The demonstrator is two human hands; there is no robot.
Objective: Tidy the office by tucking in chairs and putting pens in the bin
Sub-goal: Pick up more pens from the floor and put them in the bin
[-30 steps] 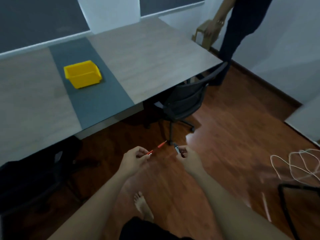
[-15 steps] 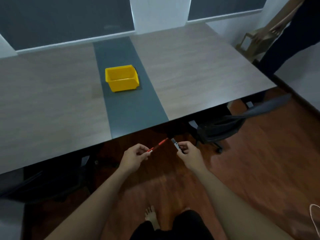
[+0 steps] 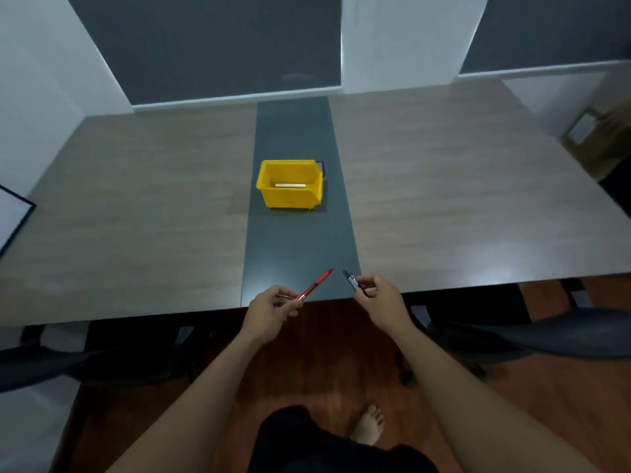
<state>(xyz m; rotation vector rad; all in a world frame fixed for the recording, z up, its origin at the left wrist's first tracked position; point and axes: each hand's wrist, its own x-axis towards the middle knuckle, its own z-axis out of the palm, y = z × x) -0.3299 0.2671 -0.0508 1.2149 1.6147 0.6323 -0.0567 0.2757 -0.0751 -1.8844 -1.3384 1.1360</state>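
A yellow bin (image 3: 288, 196) stands on the dark grey strip in the middle of the long desk (image 3: 444, 199), with a white pen (image 3: 290, 185) lying inside it. My left hand (image 3: 269, 310) pinches a red pen (image 3: 316, 283) whose tip points up and right over the desk's near edge. My right hand (image 3: 377, 298) grips a black pen (image 3: 351, 280) pointing up and left. Both hands hover at the desk's front edge, well short of the bin. A dark office chair (image 3: 546, 336) is tucked under the desk at right, another chair (image 3: 68, 367) at left.
Wooden floor lies below me, with my bare foot (image 3: 367, 426) on it. A framed white board (image 3: 10, 220) shows at the left edge. A cardboard box (image 3: 590, 138) and part of another person sit at the far right. Dark window panels back the desk.
My view has swung left and moved up to the desk, so the bin now sits straight ahead. Both hands, still holding their pens, have risen to the desk's front edge.
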